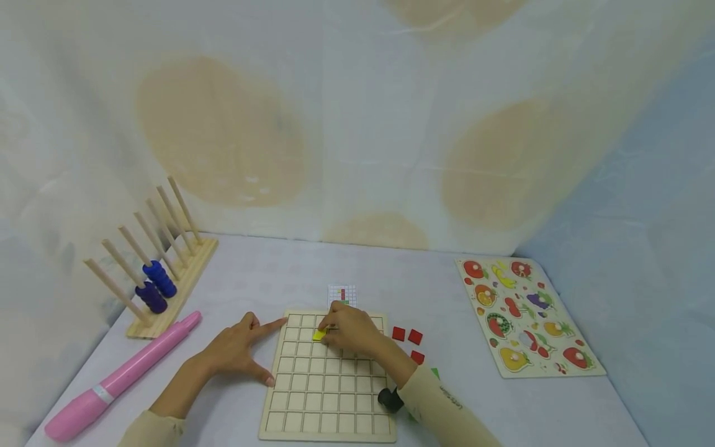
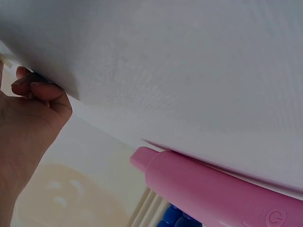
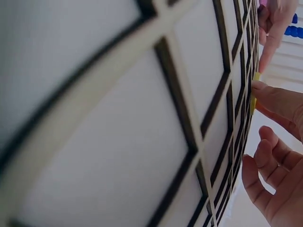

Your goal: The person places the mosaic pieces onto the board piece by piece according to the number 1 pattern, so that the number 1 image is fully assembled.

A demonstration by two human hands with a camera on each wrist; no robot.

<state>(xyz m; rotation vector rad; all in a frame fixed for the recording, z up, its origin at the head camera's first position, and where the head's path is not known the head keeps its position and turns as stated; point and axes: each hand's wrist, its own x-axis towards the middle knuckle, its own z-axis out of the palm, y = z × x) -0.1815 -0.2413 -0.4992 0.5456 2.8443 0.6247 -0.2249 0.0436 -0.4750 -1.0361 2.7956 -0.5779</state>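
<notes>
A wooden grid board (image 1: 329, 402) lies flat on the table in the head view. My right hand (image 1: 353, 330) pinches a small yellow square tile (image 1: 318, 335) between thumb and index finger, over the upper left part of the grid. In the right wrist view the tile (image 3: 254, 103) shows edge-on at the board's surface. At the board's left edge, my left hand (image 1: 237, 349) rests with index finger and thumb spread apart, touching the rim. Its other fingers are loosely bent. Behind the board is a small pattern card (image 1: 335, 290), partly hidden by the right hand.
Red tiles (image 1: 398, 334) and a partly hidden green tile (image 1: 435, 372) lie to the board's right. A black round object (image 1: 389, 400) shows beside the right sleeve. A pink pen-shaped object (image 1: 134, 372) and a peg abacus (image 1: 192, 280) stand left; a fruit puzzle board (image 1: 527, 338) lies right.
</notes>
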